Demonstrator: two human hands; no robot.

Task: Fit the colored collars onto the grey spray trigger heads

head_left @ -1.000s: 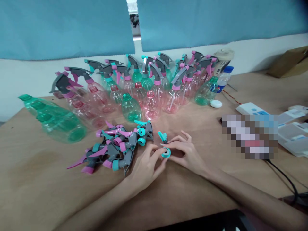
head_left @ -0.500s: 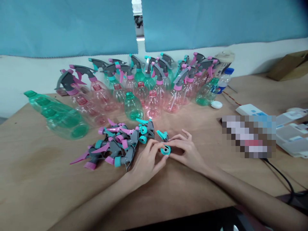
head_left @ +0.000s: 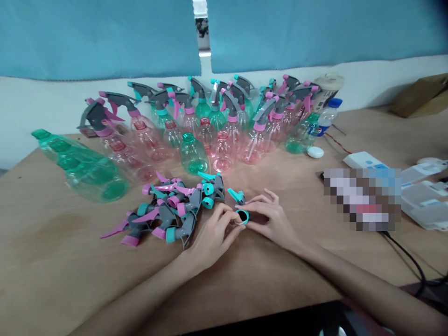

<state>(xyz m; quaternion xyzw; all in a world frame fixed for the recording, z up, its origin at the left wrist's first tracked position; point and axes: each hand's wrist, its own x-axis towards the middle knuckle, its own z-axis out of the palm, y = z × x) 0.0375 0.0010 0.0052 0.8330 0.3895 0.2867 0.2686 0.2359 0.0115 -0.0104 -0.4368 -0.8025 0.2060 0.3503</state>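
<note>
My right hand grips a grey trigger spray head with a teal trigger. The round opening of its teal collar faces me and looks dark inside. At that opening, my left hand is closed, thumb and fingertips pinched on what looks like a small pale disc, mostly hidden by the fingers. To the left of my hands lies a heap of loose spray heads, grey with pink or teal collars and triggers.
Behind stand pink and green bottles, many with spray heads fitted. Several green bottles lie at the left. To the right are a blue-capped bottle, a white oval object, a white box and a blurred-out item with a cable.
The pale disc with a hole that showed inside the teal collar has left its seat, and the opening is dark. My left fingertips have shifted into the opening's edge. My right hand has barely moved.
</note>
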